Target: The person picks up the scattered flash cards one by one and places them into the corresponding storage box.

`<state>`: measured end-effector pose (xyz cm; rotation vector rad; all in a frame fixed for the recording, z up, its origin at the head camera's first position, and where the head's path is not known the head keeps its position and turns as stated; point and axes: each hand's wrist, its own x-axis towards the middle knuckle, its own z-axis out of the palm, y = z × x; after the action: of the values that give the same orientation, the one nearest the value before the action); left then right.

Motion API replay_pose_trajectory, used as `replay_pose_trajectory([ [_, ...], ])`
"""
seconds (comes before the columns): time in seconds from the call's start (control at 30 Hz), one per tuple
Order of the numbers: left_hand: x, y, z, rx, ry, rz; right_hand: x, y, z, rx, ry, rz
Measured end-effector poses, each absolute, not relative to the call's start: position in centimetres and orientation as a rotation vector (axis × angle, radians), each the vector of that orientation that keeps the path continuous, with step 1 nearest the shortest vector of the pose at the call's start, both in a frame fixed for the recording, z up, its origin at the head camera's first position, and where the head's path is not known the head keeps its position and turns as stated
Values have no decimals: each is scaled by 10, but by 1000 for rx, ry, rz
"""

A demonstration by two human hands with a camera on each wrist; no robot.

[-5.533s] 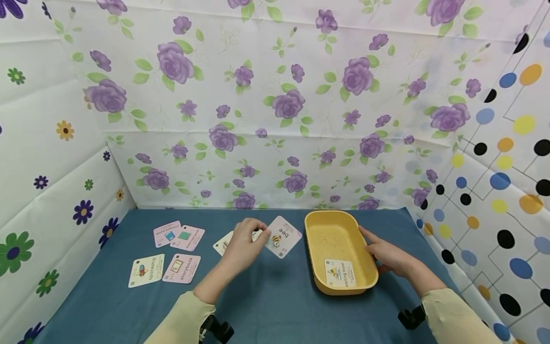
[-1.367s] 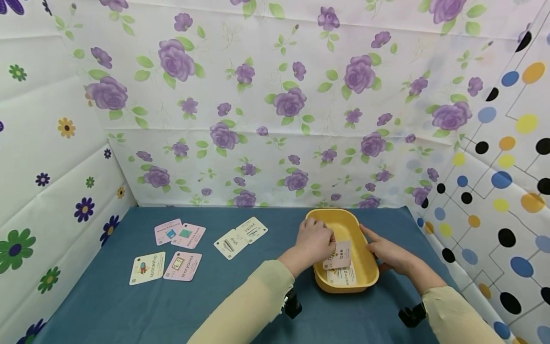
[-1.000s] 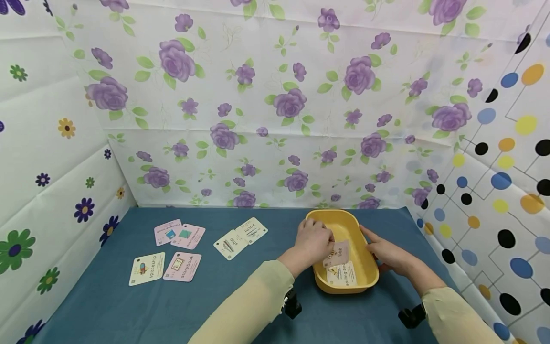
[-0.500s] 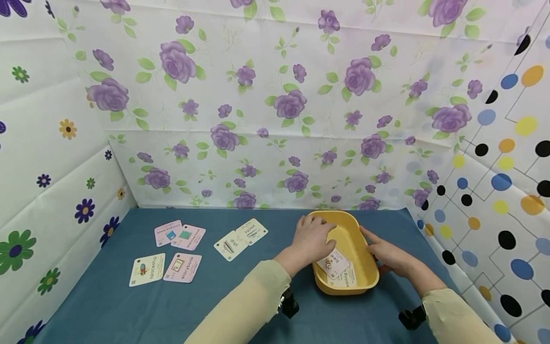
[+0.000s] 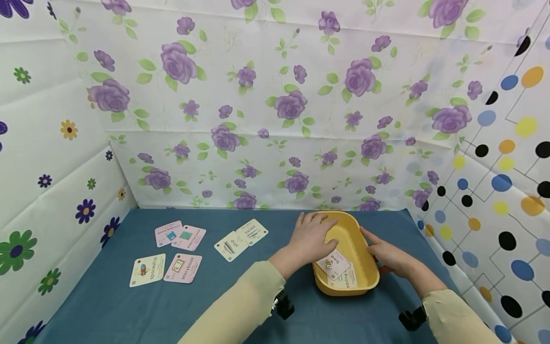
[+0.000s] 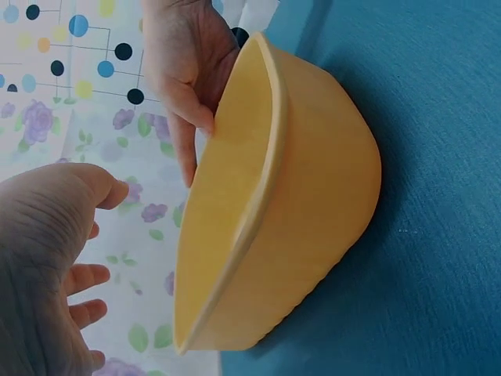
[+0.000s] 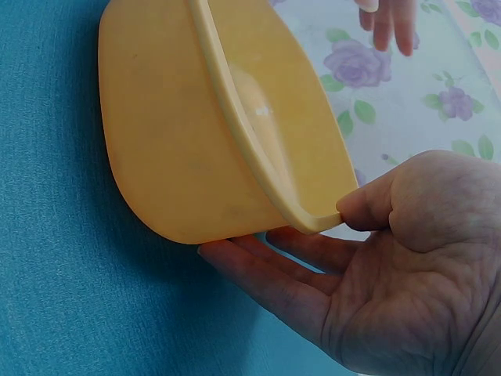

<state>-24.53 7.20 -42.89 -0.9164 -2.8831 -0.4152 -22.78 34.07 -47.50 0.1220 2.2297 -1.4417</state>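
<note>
My left hand [image 5: 310, 240] is over the left rim of the yellow plastic tub [image 5: 358, 243], fingers spread and holding nothing. The left wrist view shows this hand [image 6: 59, 258] apart from the tub's wall. Inside the tub, the pink bee card [image 5: 333, 263] overlaps the cream sailing boat card [image 5: 347, 278], whose lettering is partly covered. My right hand [image 5: 388, 253] holds the tub's right side. In the right wrist view its thumb [image 7: 368, 205] lies on the rim and its fingers [image 7: 274, 282] reach along the outside wall.
On the blue cloth [image 5: 215, 306], the cream ship card [image 5: 230, 246] touches the yacht card [image 5: 252, 232]. Further left lie the spaceship card [image 5: 147, 270], the storybook card [image 5: 182, 268], and two overlapping pink cards with a blue book [image 5: 171, 236] and a green book [image 5: 186, 236].
My left hand carried the bee card from beside the yacht card into the tub and let it go onto the sailing boat card. It has since lifted slightly leftward; the right hand stayed on the tub.
</note>
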Motion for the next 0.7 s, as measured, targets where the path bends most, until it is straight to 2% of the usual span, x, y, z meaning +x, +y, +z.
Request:
replay_pose_trajectory([
  [0.7,-240,33,-405,-949,-2781,-601,-228,339,-476,156,2251,-1419],
])
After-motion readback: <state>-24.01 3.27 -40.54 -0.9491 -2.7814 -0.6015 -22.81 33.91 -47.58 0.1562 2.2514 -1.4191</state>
